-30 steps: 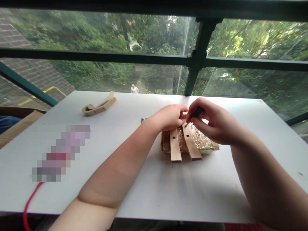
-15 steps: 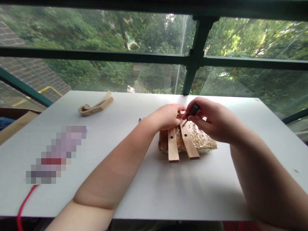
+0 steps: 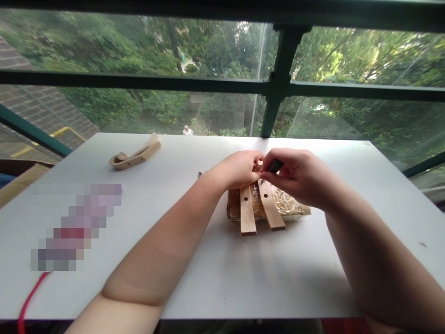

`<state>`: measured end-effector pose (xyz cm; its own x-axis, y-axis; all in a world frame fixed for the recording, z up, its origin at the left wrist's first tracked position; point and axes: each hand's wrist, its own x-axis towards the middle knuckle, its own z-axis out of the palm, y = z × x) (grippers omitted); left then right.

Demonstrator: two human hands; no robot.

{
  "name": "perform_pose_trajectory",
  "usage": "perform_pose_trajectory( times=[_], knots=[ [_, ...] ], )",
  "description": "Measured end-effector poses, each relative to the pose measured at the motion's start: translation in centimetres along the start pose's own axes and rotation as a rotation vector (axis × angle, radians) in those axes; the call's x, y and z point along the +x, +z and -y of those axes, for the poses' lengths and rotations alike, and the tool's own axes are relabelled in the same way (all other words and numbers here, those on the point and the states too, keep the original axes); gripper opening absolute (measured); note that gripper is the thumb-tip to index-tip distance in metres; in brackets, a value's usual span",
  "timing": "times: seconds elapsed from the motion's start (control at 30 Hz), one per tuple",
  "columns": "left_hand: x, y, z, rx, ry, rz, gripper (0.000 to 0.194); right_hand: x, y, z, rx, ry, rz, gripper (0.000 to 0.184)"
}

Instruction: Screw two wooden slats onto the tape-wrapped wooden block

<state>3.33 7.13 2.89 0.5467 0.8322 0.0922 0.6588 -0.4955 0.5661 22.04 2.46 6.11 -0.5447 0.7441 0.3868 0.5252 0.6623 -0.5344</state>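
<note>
A pale wooden piece with two long arms, each with a dark hole, lies across a tape-wrapped cardboard block (image 3: 290, 206). One wooden arm (image 3: 248, 218) points straight toward me and the other (image 3: 274, 215) slants right. My left hand (image 3: 243, 168) is closed around the far part of this wooden piece, with its fingertips partly hidden. In my right hand (image 3: 294, 174) is a screwdriver (image 3: 276, 165) with a dark handle. Its shaft is hidden by my fingers, above a small screw (image 3: 263, 181) in the slanted arm.
A second curved wooden piece (image 3: 135, 157) lies at the back left of the white table (image 3: 194, 260). Small dark metal bits (image 3: 200, 174) sit beside my left wrist. A blurred-out object (image 3: 81, 222) with a red cord (image 3: 31, 294) is on the left. Windows border the back edge.
My right hand has turned around the screwdriver, and the handle now shows lower and flatter between the fingers. The left hand keeps its hold. The whole view has shifted slightly.
</note>
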Motion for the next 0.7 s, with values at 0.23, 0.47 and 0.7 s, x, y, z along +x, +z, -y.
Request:
perform_pose_trajectory(
  times=[0.23,0.47,0.7],
  knots=[
    [0.0,0.0,-0.1,-0.007,-0.009,-0.008,0.026,0.1,0.2,0.0,-0.026,0.062,-0.095,0.013],
    [-0.2,-0.2,0.0,-0.063,0.001,-0.013,0.016,0.2,0.6,-0.6,-0.028,0.102,-0.161,0.014],
    [-0.1,0.0,0.0,-0.103,-0.033,0.002,0.016,0.2,0.8,-0.9,0.002,0.093,-0.156,0.013]
  ],
)
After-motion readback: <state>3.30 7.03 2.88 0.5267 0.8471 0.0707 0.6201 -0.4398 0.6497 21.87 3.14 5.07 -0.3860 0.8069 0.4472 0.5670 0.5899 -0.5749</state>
